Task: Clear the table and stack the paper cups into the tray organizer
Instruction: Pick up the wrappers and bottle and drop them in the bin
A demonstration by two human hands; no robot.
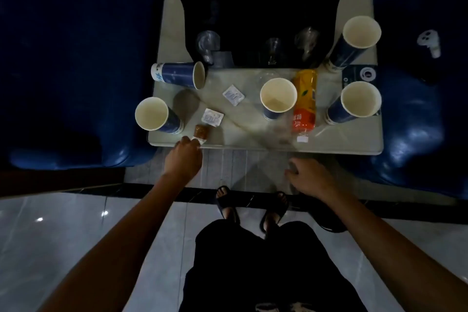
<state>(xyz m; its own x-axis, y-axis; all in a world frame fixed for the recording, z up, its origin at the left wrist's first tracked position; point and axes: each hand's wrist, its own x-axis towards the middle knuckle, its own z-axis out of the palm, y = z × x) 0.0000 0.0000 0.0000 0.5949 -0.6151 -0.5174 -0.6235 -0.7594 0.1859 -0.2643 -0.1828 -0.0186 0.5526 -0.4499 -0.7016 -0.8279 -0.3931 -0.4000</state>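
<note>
The left hand [186, 157] reaches to the near edge of the table [354, 144], fingertips closed on the white end of a small brown snack packet [200, 132], probably so the litter goes first. The right hand [307, 180] hangs short of that edge, loosely curled; the dim view leaves it unclear whether it holds anything. From the lying orange bottle [305, 101], one upright paper cup [278, 96] stands just left, another right [359, 100], one behind [361, 33], one far left [152, 114], and a tipped cup [178, 75] beyond. No tray organizer is identifiable.
</note>
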